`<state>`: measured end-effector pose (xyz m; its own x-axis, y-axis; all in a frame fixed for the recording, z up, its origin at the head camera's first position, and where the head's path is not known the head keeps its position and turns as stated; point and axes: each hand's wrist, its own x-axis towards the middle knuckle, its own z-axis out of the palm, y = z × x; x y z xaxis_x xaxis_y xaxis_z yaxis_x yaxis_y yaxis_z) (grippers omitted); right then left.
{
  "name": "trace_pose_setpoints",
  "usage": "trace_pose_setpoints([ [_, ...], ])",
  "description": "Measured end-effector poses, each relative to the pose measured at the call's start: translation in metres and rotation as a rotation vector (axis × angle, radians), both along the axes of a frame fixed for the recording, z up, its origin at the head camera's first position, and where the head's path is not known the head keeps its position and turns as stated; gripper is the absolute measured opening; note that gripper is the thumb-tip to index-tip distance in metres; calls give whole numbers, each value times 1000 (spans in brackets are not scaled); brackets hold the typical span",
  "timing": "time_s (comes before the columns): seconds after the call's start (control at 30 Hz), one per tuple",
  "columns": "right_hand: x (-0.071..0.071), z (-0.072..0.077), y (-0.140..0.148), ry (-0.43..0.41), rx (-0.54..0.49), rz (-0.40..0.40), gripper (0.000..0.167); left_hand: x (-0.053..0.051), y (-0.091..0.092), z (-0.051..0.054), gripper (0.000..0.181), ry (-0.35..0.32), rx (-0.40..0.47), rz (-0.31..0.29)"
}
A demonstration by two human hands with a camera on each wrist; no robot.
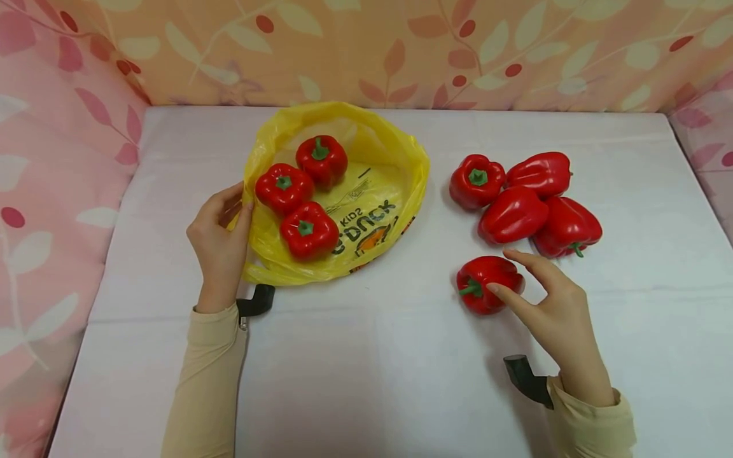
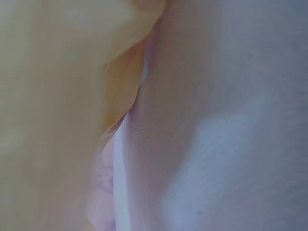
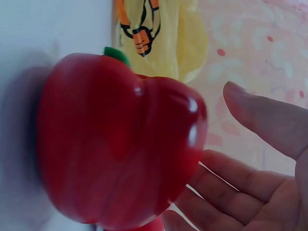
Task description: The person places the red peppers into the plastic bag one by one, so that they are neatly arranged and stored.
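Lone red bell pepper (image 1: 492,270) is lying on its side on the tabletop (image 1: 355,369), right of frame centre. Skin is glossy, deep red, showing bright highlights; green stem (image 1: 471,289) is pointing left. Right-wrist view is showing rounded lobes with a deep crease between.

Right hand (image 1: 558,312) is hovering at it, thumb and fingers spread wide, gripping nothing; can't tell if a fingertip is touching.

Left hand (image 1: 220,238) is pinching the left rim of the yellow bag (image 1: 395,159), left of centre, mouth gaping, black print and an orange patch showing. Three red peppers (image 1: 300,197) are sitting inside, stems visible. Four more peppers (image 1: 512,216) are clustering upper right, just above the lone one. Left-wrist view is too blurred to add detail.
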<state>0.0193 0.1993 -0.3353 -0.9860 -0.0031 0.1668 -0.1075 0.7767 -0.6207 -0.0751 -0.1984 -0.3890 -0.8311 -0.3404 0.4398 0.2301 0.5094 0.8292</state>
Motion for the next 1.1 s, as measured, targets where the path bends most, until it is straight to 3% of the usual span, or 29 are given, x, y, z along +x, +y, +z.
trace_pose_setpoints([
  [0.4, 1, -13, 0, -59, -4, 27, 59, 0, 0, 1, 26, -17, 6, 10],
  [0.63, 0, -15, 2, -112, -98, -49, 53, 0, 0, 1, 26, -22, 2, 9],
  [0.77, -2, -18, 5, -162, -268, -82, 47, -1, 0, 1, 26, -26, -1, 9],
  [1.0, -8, -31, 9, -222, -757, -40, 32, 0, 1, 3, 27, -26, 10, 2],
  [1.1, -11, -37, 12, -239, -895, -52, 24, 0, 1, 3, 27, -25, 13, 5],
])
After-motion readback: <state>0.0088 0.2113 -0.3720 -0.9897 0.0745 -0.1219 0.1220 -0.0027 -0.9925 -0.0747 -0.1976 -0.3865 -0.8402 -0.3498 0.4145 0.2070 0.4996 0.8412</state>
